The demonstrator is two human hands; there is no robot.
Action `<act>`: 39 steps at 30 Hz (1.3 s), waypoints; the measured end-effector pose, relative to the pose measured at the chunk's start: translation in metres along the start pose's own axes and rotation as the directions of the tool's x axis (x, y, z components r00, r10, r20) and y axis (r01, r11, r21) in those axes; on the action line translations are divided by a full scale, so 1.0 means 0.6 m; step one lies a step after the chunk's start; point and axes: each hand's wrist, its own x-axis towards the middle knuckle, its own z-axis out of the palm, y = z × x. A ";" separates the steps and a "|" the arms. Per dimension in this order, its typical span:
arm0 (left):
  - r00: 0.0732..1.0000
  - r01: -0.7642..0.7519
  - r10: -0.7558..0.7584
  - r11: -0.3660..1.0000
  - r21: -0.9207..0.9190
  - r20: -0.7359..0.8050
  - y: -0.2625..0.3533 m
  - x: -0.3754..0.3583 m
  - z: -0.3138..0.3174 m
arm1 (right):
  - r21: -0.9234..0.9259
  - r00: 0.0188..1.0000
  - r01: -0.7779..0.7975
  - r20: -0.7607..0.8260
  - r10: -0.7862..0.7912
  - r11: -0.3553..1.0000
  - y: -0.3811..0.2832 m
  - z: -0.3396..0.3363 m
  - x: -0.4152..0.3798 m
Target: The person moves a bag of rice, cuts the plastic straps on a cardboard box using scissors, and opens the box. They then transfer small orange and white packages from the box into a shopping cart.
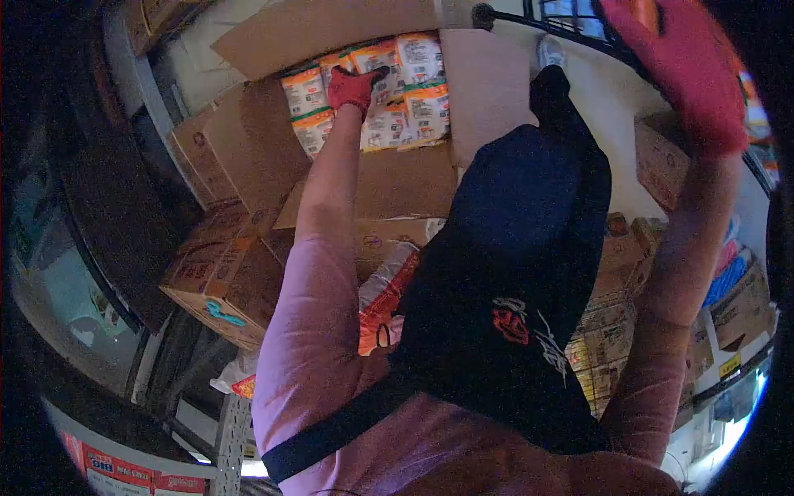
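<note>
My left hand (351, 88), in a red glove with dark fingertips, rests on white-and-orange packets (426, 103) in an opened cardboard box. Its thumb side stretches out to the right across the packets, apart from the other fingers. The box's flaps, such as the right flap (485, 91), are folded outward. At the upper right my right hand (682, 70), also red-gloved, is raised close to the camera beside a dark wire rack (571, 10). Its fingers are blurred and partly cut off by the frame's top edge; something orange shows there.
Closed cardboard boxes (219, 269) stand left of the open one. Below it lies a red-and-white bag (389, 285). A dark apron (529, 223) hangs in front of my body. More boxes (662, 157) and a blue package (728, 277) are at the right.
</note>
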 end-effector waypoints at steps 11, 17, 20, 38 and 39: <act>0.999 0.001 0.036 0.582 -0.813 0.026 -0.057 -0.119 -0.120 | 0.121 0.934 -0.026 0.357 -0.019 0.992 0.032 -0.018 0.015; 0.931 -0.237 0.343 0.321 -0.917 -0.121 0.144 -0.242 -0.328 | 0.135 0.969 0.088 0.218 -0.116 0.987 0.051 -0.009 0.006; 0.755 -0.536 0.518 0.136 -0.833 -0.401 0.307 -0.288 -0.412 | 0.172 0.950 0.098 0.276 -0.143 0.980 0.057 -0.005 0.011; 0.692 -0.696 0.496 0.652 -0.301 -0.524 0.223 -0.094 -0.220 | -0.010 0.976 0.140 0.169 -0.137 0.990 0.054 0.008 -0.011; 0.701 -0.654 0.564 0.752 -0.078 -0.436 0.132 -0.062 -0.165 | -0.003 0.985 0.135 0.107 -0.134 0.991 0.060 0.020 -0.012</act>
